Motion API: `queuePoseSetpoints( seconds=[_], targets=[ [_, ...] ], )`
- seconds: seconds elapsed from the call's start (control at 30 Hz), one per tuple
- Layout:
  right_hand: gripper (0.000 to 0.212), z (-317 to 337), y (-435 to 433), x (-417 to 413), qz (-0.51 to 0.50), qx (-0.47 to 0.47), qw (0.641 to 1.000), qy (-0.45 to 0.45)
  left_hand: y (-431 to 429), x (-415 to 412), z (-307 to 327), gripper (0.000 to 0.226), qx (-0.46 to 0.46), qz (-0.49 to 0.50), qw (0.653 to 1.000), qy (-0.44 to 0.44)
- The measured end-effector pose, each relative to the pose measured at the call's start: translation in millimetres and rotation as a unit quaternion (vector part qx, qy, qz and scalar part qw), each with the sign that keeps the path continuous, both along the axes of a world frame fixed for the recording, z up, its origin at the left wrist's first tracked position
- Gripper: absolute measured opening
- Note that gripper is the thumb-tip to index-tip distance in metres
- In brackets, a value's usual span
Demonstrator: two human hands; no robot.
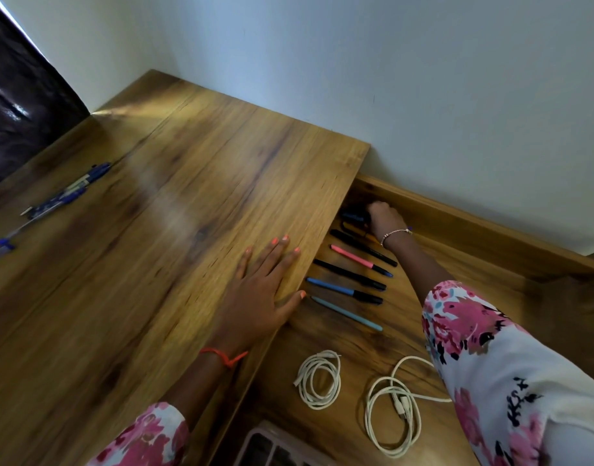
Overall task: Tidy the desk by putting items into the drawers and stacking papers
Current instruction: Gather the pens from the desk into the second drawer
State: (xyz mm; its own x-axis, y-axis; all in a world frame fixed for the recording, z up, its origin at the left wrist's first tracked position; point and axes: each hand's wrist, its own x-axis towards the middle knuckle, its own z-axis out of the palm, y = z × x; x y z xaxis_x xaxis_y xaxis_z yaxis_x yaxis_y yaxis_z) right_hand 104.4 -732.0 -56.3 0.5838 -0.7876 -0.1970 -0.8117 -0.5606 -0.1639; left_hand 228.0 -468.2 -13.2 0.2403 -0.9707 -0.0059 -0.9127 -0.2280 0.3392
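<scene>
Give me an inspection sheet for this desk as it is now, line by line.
Surface: wooden desk, motion-blurred; drawer open at its right.
Job's things: pens in a row in the drawer; blue pens on the desk.
Clutter: tray at the bottom edge.
Hands: left hand flat on the desk; right hand curled at the drawer's back, grip unclear.
Cables: two white coils in the drawer.
Surroundings: white wall, dark curtain.

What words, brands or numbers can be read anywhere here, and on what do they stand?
No text can be read for certain.
On the blue pens on the desk: a pale label, too blurred to read.
On the drawer pens: no print shows.
On the right sleeve: black marks in the flower print, not clearly letters.
</scene>
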Motion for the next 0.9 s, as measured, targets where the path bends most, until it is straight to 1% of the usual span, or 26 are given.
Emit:
queuePoseSetpoints(
  seconds=[0.13,0.27,0.33,0.47,0.53,0.63,0.73,0.8,0.83,0.9],
  targets=[
    [0.022,-4,2,0,-0.017,0.0,1.0,-0.01,0,0,0,0.07,0.001,0.0,1.0,0.001],
    [0.02,-6,3,-3,-0.015,-0.006,1.0,-0.013,0,0,0,0.07,-0.001,0.0,1.0,0.002],
    [0.019,-8,4,-6,-0.003,-0.024,1.0,-0.013,0,1,-1,0.07,-0.003,0.001,1.0,0.002],
    [0.027,-17,9,-14,0.024,-0.048,0.998,-0.013,0,1,-2,0.07,-0.002,0.001,1.0,-0.003],
    [0.03,-18,13,-19,0.024,-0.04,0.998,-0.039,0,1,-2,0.07,-0.006,0.001,1.0,-0.001],
    [0.037,-20,22,-25,0.045,-0.031,0.993,-0.105,0,1,-2,0.071,-0.007,-0.001,1.0,-0.004],
    [0.046,-26,33,-31,0.093,-0.016,0.99,-0.102,0,1,-2,0.071,-0.008,-0.004,1.0,-0.009],
    [0.05,-29,41,-35,0.097,-0.015,0.991,-0.094,1,2,-2,0.072,-0.008,-0.005,1.0,-0.007],
    [0.052,-30,45,-37,0.092,-0.02,0.99,-0.104,1,1,-2,0.072,-0.008,-0.004,1.0,-0.005],
    [0.058,-28,54,-40,0.078,-0.039,0.984,-0.153,0,0,-3,0.072,-0.009,-0.003,1.0,-0.005]
  ],
)
